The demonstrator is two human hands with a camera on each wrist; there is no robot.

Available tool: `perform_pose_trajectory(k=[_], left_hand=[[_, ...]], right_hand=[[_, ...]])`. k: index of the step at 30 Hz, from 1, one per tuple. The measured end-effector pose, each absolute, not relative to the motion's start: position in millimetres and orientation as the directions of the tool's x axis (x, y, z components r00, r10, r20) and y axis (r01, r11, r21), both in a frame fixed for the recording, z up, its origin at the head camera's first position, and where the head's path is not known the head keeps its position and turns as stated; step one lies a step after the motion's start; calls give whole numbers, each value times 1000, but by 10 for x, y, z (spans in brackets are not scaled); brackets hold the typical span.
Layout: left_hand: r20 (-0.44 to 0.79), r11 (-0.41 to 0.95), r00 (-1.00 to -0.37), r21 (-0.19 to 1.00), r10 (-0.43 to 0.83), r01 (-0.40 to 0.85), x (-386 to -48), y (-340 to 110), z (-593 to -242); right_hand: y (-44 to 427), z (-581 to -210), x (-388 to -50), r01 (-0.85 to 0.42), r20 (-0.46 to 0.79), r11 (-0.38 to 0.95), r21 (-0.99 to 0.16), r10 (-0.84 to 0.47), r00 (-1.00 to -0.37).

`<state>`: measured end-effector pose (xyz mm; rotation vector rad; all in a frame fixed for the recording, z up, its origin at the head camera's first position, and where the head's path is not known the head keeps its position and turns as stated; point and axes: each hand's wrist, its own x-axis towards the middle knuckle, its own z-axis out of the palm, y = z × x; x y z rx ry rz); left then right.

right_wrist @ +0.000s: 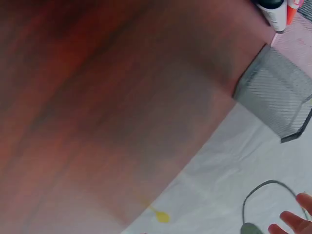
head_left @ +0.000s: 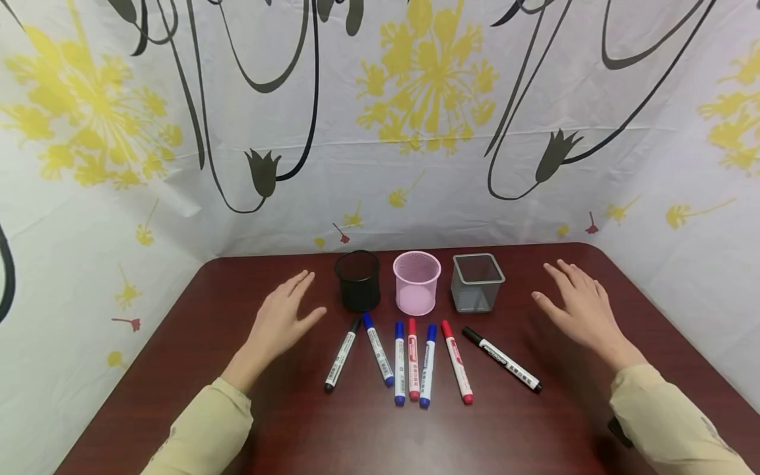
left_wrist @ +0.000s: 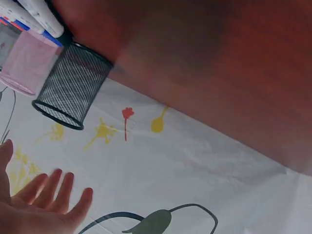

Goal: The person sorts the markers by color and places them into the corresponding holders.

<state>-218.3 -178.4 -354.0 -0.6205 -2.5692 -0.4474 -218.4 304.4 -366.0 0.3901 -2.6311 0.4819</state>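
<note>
My left hand [head_left: 282,320] is held with extended fingers to the left of a round black mesh pen cup [head_left: 359,284], holding nothing. On the other side, my right hand [head_left: 584,310] has its fingers spread, right of a square grey mesh pen cup [head_left: 476,285]. Between those two cups stands a round pink mesh cup [head_left: 416,284]. In front of the cups lie several whiteboard markers: black-capped ones at the outer ends, such as the left black marker [head_left: 342,356] and right black marker [head_left: 505,359], with blue markers [head_left: 400,363] and red markers [head_left: 457,363] between.
The dark red-brown table [head_left: 415,442] has its back edge just behind the cups. White cloth [head_left: 332,198] with yellow and grey flower prints hangs behind and at both sides. A small dark object [head_left: 620,432] shows beside the right sleeve.
</note>
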Motion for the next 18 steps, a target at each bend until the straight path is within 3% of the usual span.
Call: perform_pose_trajectory(k=[4, 9, 18], left_hand=[[479, 812, -794, 243, 375, 531, -2346, -1778, -3389], [355, 789, -839, 320, 413, 524, -2599, -1744, -3254], [210, 771, -868, 398, 451, 497, -3045, -1684, -3225]], right_hand=[[2878, -3554, -2240, -404, 550, 881, -246, -217, -807], [2580, -3431, -2307, -483, 610, 852, -203, -276, -743], [1897, -3350, -2383, -645, 598, 757, -105, -470, -649]])
